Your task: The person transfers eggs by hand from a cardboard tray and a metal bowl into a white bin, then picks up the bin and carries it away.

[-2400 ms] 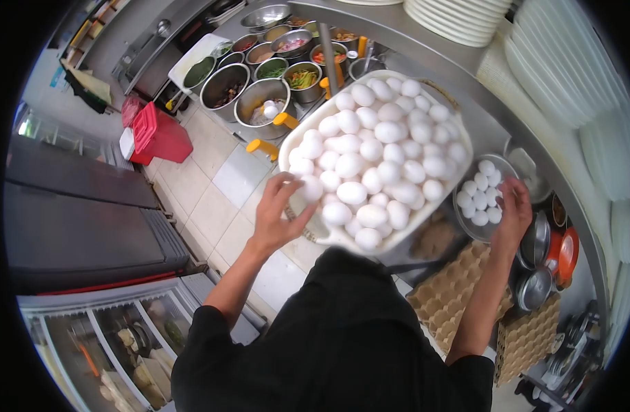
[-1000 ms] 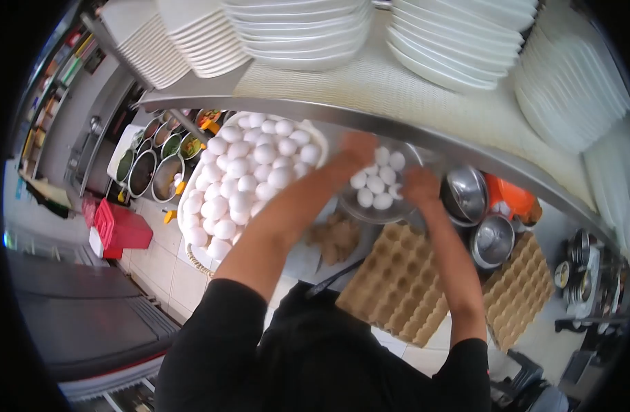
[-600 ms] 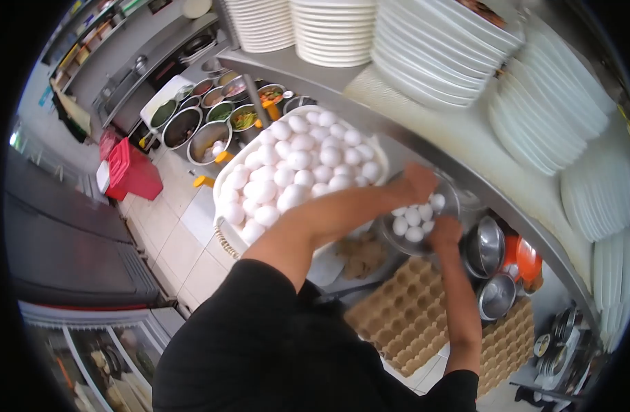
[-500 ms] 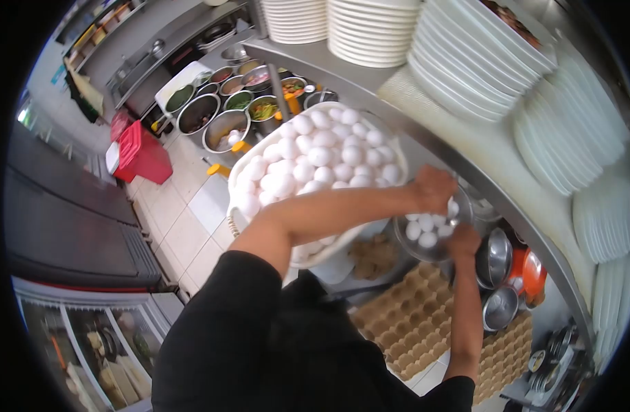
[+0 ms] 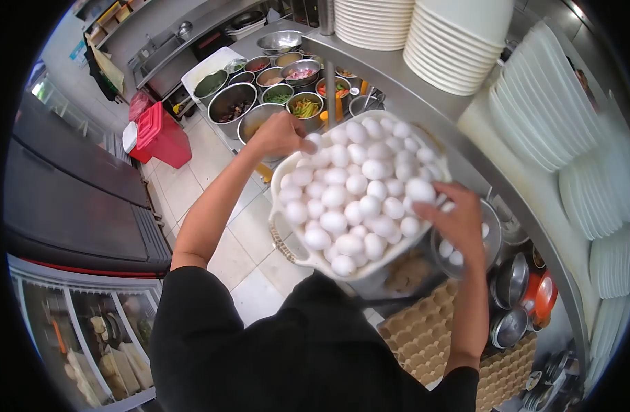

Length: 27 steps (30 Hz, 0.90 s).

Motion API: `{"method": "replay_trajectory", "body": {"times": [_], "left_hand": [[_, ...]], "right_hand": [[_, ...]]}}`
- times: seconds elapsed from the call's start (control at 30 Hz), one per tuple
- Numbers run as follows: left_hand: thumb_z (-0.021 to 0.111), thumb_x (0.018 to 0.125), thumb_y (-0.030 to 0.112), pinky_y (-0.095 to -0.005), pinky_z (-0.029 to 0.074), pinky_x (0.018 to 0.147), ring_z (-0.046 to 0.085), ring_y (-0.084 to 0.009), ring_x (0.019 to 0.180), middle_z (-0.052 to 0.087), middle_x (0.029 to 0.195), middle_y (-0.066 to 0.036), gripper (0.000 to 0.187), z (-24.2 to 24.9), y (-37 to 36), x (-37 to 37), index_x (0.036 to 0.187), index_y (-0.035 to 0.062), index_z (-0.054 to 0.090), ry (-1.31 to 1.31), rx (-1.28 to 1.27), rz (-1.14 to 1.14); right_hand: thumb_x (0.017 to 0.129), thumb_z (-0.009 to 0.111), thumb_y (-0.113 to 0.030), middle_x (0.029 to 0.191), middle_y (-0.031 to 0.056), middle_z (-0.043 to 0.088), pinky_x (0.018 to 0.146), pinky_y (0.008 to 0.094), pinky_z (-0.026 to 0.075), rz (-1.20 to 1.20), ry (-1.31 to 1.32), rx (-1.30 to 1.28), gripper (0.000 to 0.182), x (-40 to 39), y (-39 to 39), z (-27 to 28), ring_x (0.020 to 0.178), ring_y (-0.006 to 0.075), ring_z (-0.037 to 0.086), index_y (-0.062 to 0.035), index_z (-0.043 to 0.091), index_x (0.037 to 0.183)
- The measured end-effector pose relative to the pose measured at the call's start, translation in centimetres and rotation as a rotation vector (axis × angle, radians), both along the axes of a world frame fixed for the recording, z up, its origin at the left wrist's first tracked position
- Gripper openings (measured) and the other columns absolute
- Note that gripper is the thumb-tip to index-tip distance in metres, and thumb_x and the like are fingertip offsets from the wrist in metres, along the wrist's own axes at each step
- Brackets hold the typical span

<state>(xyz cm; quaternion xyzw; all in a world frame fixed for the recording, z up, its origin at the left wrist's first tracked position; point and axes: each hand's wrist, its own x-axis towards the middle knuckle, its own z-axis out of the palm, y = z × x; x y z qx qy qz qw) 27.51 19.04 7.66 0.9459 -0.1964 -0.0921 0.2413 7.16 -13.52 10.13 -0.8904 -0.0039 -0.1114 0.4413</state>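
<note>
A white basket heaped with white eggs stands in front of me. My left hand is at its far left rim, fingers bent round an egg. Over the basket's right side, my right hand holds an egg between thumb and fingers. Beneath and beside my right wrist is a metal bowl with several eggs in it, partly hidden by the hand and forearm.
Brown egg trays lie below the bowl. Metal bowls and an orange container are at the right. Stacked white plates line the upper shelf. Pots of chopped food stand beyond the basket, near a red bin.
Both hands have left the metal bowl. My left hand has moved to the basket's far left edge, my right hand over its right side. The view has shifted, so the basket appears further right.
</note>
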Motion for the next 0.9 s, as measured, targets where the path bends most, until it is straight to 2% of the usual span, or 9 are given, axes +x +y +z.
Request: {"method": "replay_trajectory", "body": {"times": [0.2,0.4,0.5,0.6,0.63,0.73,0.77,0.83,0.9], "left_hand": [[0.083,0.06,0.036,-0.0323,0.052,0.064,0.067,-0.0213,0.068,0.072,0.075,-0.012,0.045,-1.1,0.7,-0.1,0.081,-0.0027,0.075,0.103,-0.103,-0.178],[0.084,0.063,0.039,-0.0321,0.051,0.062,0.066,-0.0204,0.064,0.072,0.073,-0.01,0.045,-1.6,0.5,-0.2,0.078,-0.0014,0.075,0.106,-0.024,-0.302],[0.079,0.072,0.037,-0.0308,0.049,0.057,0.063,-0.0168,0.062,0.071,0.075,-0.008,0.04,-2.4,1.6,1.4,0.085,-0.0008,0.075,0.195,-0.186,-0.217],[0.072,0.081,0.031,-0.029,0.046,0.054,0.06,-0.0132,0.063,0.071,0.082,-0.005,0.037,-3.2,2.0,2.3,0.099,-0.0002,0.073,0.41,-0.58,-0.005],[0.066,0.085,0.027,-0.0277,0.045,0.054,0.06,-0.012,0.065,0.07,0.089,-0.006,0.037,-3.7,2.1,3.1,0.11,0.0002,0.069,0.557,-0.636,-0.003],[0.068,0.085,0.024,-0.0295,0.049,0.06,0.062,-0.0145,0.069,0.07,0.092,-0.01,0.036,-5.2,1.0,3.3,0.113,0.0004,0.068,0.516,-0.652,-0.009],[0.07,0.084,0.024,-0.0301,0.049,0.062,0.063,-0.0155,0.072,0.07,0.093,-0.01,0.037,-5.7,0.5,2.9,0.113,0.0008,0.068,0.321,-0.611,-0.044],[0.072,0.084,0.024,-0.0312,0.051,0.068,0.064,-0.0175,0.076,0.071,0.094,-0.012,0.038,-6.5,-0.6,1.8,0.115,0.0017,0.068,-0.069,-0.521,-0.111],[0.075,0.083,0.026,-0.032,0.052,0.072,0.065,-0.0181,0.08,0.072,0.097,-0.012,0.041,-7.7,-0.8,1.9,0.117,0.0028,0.068,-0.193,-0.483,-0.124]], "right_hand": [[0.063,0.083,-0.039,0.089,0.0163,0.069,0.076,0.0401,0.052,0.072,0.101,-0.322,0.051,8.0,8.2,0.1,0.084,0.0322,0.067,-0.0005,0.076,0.096],[0.067,0.083,-0.04,0.086,0.0139,0.07,0.073,0.0385,0.053,0.038,0.253,-0.61,0.045,11.1,10.8,-0.2,0.079,0.0286,0.067,-0.0014,0.075,0.088],[0.069,0.083,-0.041,0.083,0.0126,0.069,0.07,0.0373,0.053,0.037,0.259,-0.634,0.044,11.6,11.4,-0.9,0.074,0.0265,0.066,-0.0013,0.074,0.084],[0.071,0.083,-0.042,0.079,0.0113,0.069,0.067,0.036,0.053,0.009,0.246,-0.585,0.043,11.9,11.2,-1.4,0.07,0.0244,0.066,-0.0013,0.073,0.079],[0.072,0.083,-0.042,0.078,0.0108,0.069,0.066,0.0356,0.053,-0.011,0.233,-0.535,0.043,11.9,10.9,-1.6,0.068,0.0237,0.065,-0.0012,0.072,0.077],[0.074,0.083,-0.043,0.074,0.0095,0.069,0.063,0.0344,0.053,-0.121,0.2,-0.182,0.044,12.0,9.4,-2.0,0.063,0.0216,0.065,-0.0012,0.072,0.073],[0.077,0.081,-0.042,0.065,0.0046,0.064,0.056,0.0341,0.05,-0.171,0.225,0.078,0.041,12.0,8.7,-2.4,0.062,0.014,0.061,-0.0046,0.068,0.065],[0.08,0.079,-0.038,0.065,0.0019,0.061,0.054,0.0336,0.048,-0.187,0.337,0.517,0.035,11.4,6.8,-2.1,0.059,0.0145,0.059,-0.0056,0.069,0.073],[0.083,0.076,-0.035,0.067,0.0004,0.059,0.053,0.0333,0.047,-0.198,0.379,0.854,0.03,10.4,4.9,-2.1,0.058,0.0153,0.057,-0.0063,0.068,0.081]]}}
